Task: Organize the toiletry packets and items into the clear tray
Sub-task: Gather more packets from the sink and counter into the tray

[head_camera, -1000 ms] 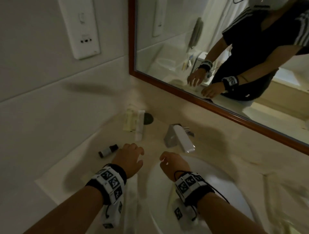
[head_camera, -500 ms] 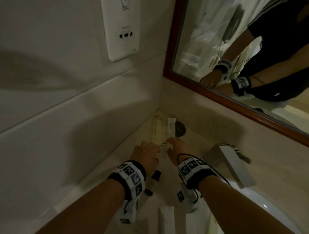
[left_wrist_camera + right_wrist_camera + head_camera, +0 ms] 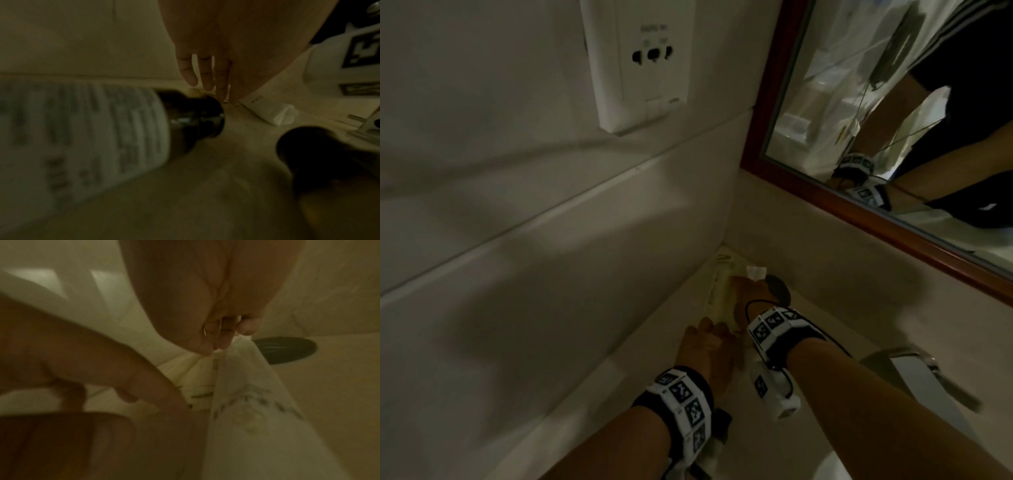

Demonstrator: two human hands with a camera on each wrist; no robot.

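Both hands were parked deep in the back corner of the vanity counter [image 3: 640,346], where the side wall meets the strip under the mirror [image 3: 893,113]. Right hand [image 3: 751,294] was reached furthest in, fingertips [image 3: 224,340] bunched together and pinched on the top edge of a white sachet [image 3: 246,386], which was lying partly over a cream-coloured packet [image 3: 193,374]. Left hand [image 3: 705,346] was set just behind it with fingers [image 3: 205,76] mostly straight and pointing down at the counter, nothing gripped as far as could be seen.

Two small dark bottles were left lying on the counter near the left wrist: a labelled bottle [image 3: 102,129] on its side and a second dark bottle [image 3: 320,159] beside it. A dark round disc [image 3: 285,348] was sitting right behind the packets. The clear tray couldn't be made out for sure in any view, honestly.

Handling-wise, the packets looked feather-light, thin and floppy, probably a bit slick, so an edge or corner pinch seemed the way to go. The bottles looked rigid and prone to rolling, so they'd be better wrapped around the body.
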